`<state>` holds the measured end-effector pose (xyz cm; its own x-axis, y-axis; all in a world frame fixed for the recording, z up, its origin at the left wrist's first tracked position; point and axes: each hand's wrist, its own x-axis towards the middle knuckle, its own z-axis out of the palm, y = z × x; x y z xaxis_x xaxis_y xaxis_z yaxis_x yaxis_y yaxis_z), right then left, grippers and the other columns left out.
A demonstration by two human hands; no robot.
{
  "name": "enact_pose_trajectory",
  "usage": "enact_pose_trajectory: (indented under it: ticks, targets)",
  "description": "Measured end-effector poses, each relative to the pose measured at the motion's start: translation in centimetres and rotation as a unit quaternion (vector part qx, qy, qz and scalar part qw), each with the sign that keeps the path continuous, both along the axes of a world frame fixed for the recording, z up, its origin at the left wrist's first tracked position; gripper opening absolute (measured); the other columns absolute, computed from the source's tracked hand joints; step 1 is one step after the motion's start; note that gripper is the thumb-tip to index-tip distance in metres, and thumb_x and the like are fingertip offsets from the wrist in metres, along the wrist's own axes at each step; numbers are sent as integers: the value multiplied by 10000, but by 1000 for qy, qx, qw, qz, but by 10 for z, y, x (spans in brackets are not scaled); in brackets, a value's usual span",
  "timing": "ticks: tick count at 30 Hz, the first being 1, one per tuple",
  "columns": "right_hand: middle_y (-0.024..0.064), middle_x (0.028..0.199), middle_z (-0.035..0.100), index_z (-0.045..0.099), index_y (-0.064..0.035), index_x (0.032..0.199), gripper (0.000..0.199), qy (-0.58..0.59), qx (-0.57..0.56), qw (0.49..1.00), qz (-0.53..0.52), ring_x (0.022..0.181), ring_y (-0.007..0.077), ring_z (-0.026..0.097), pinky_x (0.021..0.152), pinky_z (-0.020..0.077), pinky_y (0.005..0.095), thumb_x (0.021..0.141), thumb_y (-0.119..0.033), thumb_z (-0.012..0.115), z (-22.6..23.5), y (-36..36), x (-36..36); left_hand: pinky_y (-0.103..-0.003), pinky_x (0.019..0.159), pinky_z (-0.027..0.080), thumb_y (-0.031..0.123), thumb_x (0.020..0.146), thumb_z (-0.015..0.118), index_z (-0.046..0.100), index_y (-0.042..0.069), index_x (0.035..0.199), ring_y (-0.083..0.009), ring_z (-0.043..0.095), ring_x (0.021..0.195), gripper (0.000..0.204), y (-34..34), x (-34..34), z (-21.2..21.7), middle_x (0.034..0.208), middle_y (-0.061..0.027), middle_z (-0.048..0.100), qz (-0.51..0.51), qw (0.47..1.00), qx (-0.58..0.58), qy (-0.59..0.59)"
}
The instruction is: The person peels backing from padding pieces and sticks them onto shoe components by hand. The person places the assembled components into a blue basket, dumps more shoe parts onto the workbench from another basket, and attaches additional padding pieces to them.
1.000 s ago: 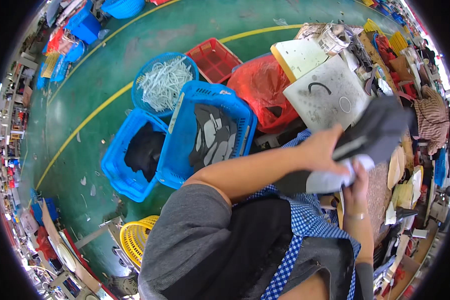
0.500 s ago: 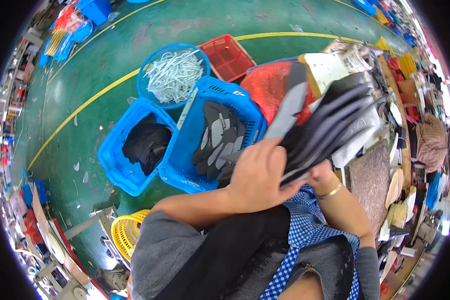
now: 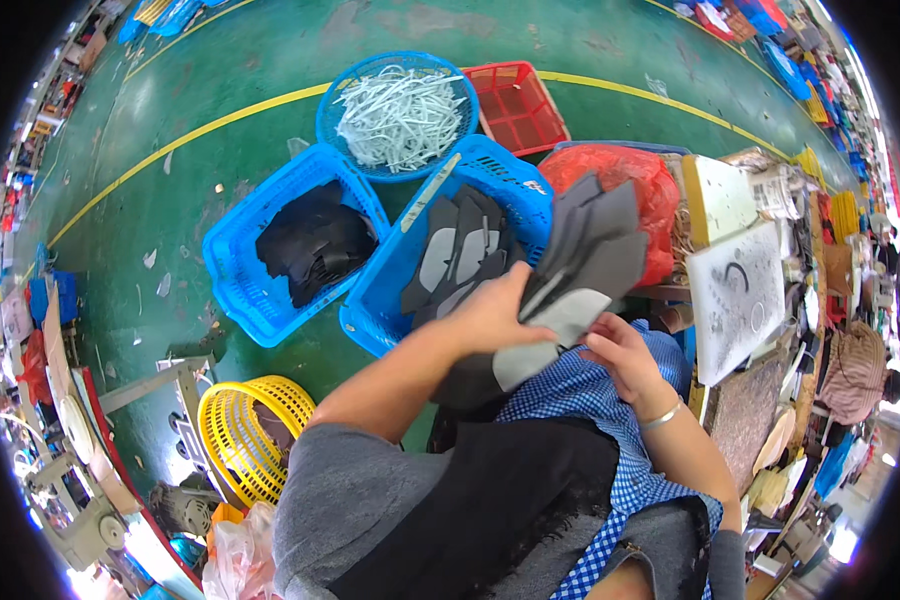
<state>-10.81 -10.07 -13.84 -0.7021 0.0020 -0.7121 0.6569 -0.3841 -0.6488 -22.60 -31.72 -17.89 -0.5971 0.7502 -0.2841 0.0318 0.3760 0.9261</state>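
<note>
A fanned stack of flat, curved cut pieces [image 3: 595, 235], dark grey with some light grey faces, is held above my lap. My left hand [image 3: 485, 318] grips the stack from its left side, thumb across a light grey face and the other fingers partly hidden. My right hand [image 3: 630, 365] pinches the near right edge of the pieces with thumb and fingertips. Just left of the stack stands a large blue basket [image 3: 365, 325] with similar dark and light grey pieces [image 3: 455, 250] in it. More dark pieces hang below my left hand, over the apron [image 3: 610, 385].
Further left is a smaller blue basket [image 3: 232, 255] of black pieces. Behind are a round blue basket [image 3: 327, 125] of white strips, a red crate [image 3: 518, 108] and a red plastic bag [image 3: 660, 215]. A yellow basket [image 3: 235, 440] stands near left; a cluttered bench [image 3: 740, 400] is at right.
The stack has swung from upper right to the left and lower, and its pieces now lie fanned with light grey faces showing. My right hand has come out from beneath the stack to its near edge.
</note>
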Motion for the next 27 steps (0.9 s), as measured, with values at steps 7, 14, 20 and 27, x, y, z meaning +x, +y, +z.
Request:
enact_pose_trajectory:
  ticks: [7,14,20,27]
  targets:
    - [116,1011,658,563,8,1152,324,-89,184,976,-80,861,179,652,718,512,248,882,-145,656,-2,48,58,-415,934,444,350,739,775,552,13,1152,-334,541,1079,578,-100,-28,-133,1146,-187,557,296,894,-129,309]
    - [93,893,667,587,-3,1073,245,-93,175,955,-222,760,175,654,662,529,257,935,-205,606,13,68,98,-304,608,450,269,796,699,555,44,1028,-185,494,684,354,-306,-34,-279,870,-57,521,839,485,79,-233]
    - [81,876,677,618,-19,1041,257,-116,164,950,-239,742,176,659,626,534,257,937,-254,603,23,80,130,-440,1046,354,438,810,688,211,17,1444,-349,341,1317,898,-311,38,-410,1476,-197,250,823,319,170,-438]
    - [76,897,687,623,-20,1047,288,-137,185,915,-331,747,163,663,615,538,264,949,-287,578,35,76,187,-475,1158,150,572,773,687,-126,-35,1465,-373,65,1452,1228,-294,23,-435,1557,-244,29,746,418,217,-470]
